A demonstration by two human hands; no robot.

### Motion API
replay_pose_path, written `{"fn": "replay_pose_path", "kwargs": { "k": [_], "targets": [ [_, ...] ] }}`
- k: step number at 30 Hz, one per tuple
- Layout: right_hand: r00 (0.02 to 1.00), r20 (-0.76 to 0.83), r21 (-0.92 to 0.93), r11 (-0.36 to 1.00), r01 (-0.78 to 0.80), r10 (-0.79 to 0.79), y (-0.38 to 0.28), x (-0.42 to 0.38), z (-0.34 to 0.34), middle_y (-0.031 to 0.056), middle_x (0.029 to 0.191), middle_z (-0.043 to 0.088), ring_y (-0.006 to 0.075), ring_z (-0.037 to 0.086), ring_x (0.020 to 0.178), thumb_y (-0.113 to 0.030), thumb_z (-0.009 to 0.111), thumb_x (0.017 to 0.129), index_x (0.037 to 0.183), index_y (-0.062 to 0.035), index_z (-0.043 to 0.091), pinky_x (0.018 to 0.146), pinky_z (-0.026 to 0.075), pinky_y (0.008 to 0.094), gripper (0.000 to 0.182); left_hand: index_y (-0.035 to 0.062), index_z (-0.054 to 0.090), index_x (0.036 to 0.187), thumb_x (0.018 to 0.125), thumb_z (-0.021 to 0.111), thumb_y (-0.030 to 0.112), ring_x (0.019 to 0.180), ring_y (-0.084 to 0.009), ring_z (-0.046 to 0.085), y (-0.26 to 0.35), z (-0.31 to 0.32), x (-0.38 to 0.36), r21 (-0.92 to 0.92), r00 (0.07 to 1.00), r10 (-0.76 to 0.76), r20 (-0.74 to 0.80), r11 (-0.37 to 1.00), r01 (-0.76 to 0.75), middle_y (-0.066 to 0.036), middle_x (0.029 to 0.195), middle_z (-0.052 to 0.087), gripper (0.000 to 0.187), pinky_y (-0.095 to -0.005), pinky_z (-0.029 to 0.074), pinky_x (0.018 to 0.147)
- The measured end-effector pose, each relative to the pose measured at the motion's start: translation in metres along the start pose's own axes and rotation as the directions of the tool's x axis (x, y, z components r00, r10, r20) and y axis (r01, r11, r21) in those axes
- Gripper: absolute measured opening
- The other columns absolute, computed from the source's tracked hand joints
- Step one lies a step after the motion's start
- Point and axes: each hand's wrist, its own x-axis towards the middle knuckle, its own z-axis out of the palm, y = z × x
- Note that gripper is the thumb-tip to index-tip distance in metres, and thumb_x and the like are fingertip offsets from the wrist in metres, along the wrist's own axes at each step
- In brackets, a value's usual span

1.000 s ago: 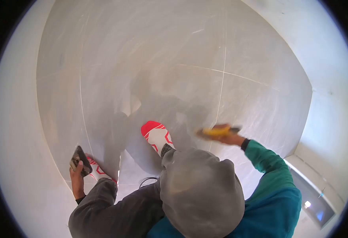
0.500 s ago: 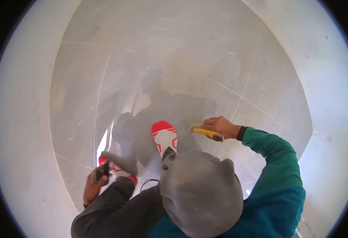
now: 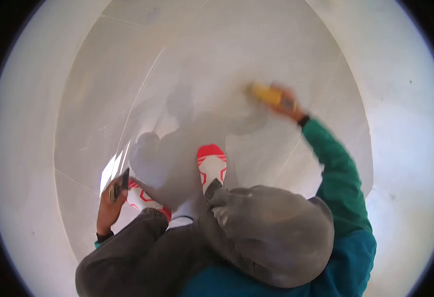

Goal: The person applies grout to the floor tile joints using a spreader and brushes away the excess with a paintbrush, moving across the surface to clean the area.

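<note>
My right hand [image 3: 290,105] is stretched out ahead over the grey tiled floor [image 3: 217,54], wrapped round a yellow tool [image 3: 266,94] with a dark end. Motion blurs the hand and tool; a faint brownish smear shows on the floor around the tool's far end. Down at the left, beside my left foot, my left hand [image 3: 109,205] is closed on a dark flat tool [image 3: 123,182] whose straight edge points up and forward. I cannot tell its exact kind.
My feet in white and red socks [image 3: 212,161] stand on the floor. A grey cap [image 3: 276,232] covers part of the lower view. Pale walls [image 3: 400,123] curve up on both sides. Bright light reflects off the floor near my left hand, and my shadow lies ahead.
My right hand has swept forward and slightly right with the yellow tool. My left hand has shifted up and left, still holding the dark tool. The capped head has moved right.
</note>
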Motion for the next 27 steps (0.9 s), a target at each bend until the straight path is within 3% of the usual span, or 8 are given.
{"fn": "replay_pose_path", "kwargs": {
  "k": [3,7,10,11,13,22,24,27],
  "targets": [
    [0.981,-0.094,-0.753,0.656,0.041,-0.168,-0.045,0.076,-0.077,0.0153,0.076,0.057,0.0319,0.055,0.066,-0.018,0.061,0.071,0.08,-0.0036,0.058,0.057,0.045,0.0374,0.017,-0.0013,0.043,0.121,0.078,0.056,0.009,0.097,-0.0197,0.051,-0.009,0.0,0.009,0.116,0.989,0.15,-0.021,0.982,-0.146,-0.012,0.108,0.053,0.046,-0.0296,0.038,0.088],
    [0.992,-0.055,0.106,0.988,-0.111,0.117,-0.119,0.0,0.04,0.008,0.086,0.063,0.0139,0.06,0.081,-0.021,0.067,0.072,0.094,-0.0053,0.059,0.071,0.047,0.0296,0.027,0.0012,0.04,0.124,0.075,0.054,0.006,0.104,-0.0257,0.049,-0.009,-0.003,0.005,0.278,0.965,0.243,-0.098,0.938,-0.208,-0.015,0.117,0.049,0.051,-0.0327,0.035,0.093],
    [0.978,0.156,-0.205,0.964,0.167,-0.136,-0.093,0.011,0.053,0.0075,0.094,0.061,0.0196,0.06,0.087,-0.021,0.069,0.069,0.098,-0.0062,0.059,0.076,0.047,0.0323,0.033,0.0018,0.036,0.128,0.076,0.052,0.007,0.112,-0.0283,0.044,-0.019,-0.006,0.009,0.251,0.948,0.256,-0.186,0.946,-0.206,-0.017,0.124,0.043,0.054,-0.0348,0.033,0.096],
    [0.984,-0.077,0.459,0.882,-0.108,0.16,-0.08,0.028,0.035,0.0108,0.086,0.061,0.0251,0.059,0.081,-0.023,0.068,0.068,0.092,-0.006,0.059,0.069,0.047,0.0341,0.031,0.0018,0.036,0.128,0.076,0.052,0.007,0.112,-0.0283,0.044,-0.022,-0.004,0.007,0.25,0.955,0.234,-0.182,0.95,-0.185,-0.017,0.124,0.043,0.054,-0.0348,0.033,0.096],
    [0.977,-0.21,-0.689,0.714,-0.124,-0.034,-0.056,0.092,-0.038,0.013,0.069,0.058,0.0252,0.06,0.068,-0.02,0.069,0.065,0.088,-0.0034,0.058,0.06,0.046,0.0337,0.03,0.0022,0.034,0.129,0.077,0.05,0.007,0.114,-0.0277,0.043,-0.02,0.001,0.012,0.225,0.941,0.276,-0.197,0.947,-0.23,-0.017,0.125,0.043,0.054,-0.0344,0.032,0.096],
    [0.866,0.303,-0.518,0.694,0.5,-0.398,-0.077,0.026,0.096,0.0105,0.11,0.056,0.0196,0.054,0.1,-0.024,0.067,0.071,0.119,-0.0088,0.047,0.086,0.041,0.0333,0.054,0.0038,0.034,0.128,0.077,0.051,0.007,0.11,-0.0335,0.043,-0.03,-0.012,0.02,0.412,0.816,0.438,-0.378,0.868,-0.275,-0.019,0.119,0.044,0.054,-0.0387,0.034,0.093],
    [0.952,-0.194,-0.389,0.873,-0.295,0.235,-0.091,0.082,0.019,0.0119,0.081,0.062,0.0275,0.06,0.075,-0.022,0.06,0.076,0.093,-0.0045,0.058,0.065,0.048,0.037,0.024,0.0049,0.035,0.127,0.074,0.054,0.008,0.107,-0.0368,0.043,-0.052,-0.012,0.017,0.55,0.759,0.487,-0.432,0.809,-0.206,-0.02,0.119,0.044,0.057,-0.0429,0.034,0.09],
    [0.956,-0.105,-0.768,0.633,0.097,-0.274,-0.089,0.136,-0.07,0.0142,0.073,0.06,0.0317,0.059,0.068,-0.012,0.061,0.072,0.085,-0.0019,0.059,0.059,0.047,0.0379,0.017,0.0053,0.035,0.127,0.072,0.056,0.009,0.109,-0.036,0.041,-0.094,-0.029,0.021,0.544,0.676,0.483,-0.557,0.827,-0.143,-0.019,0.12,0.043,0.058,-0.0438,0.033,0.09]
  ]
}}
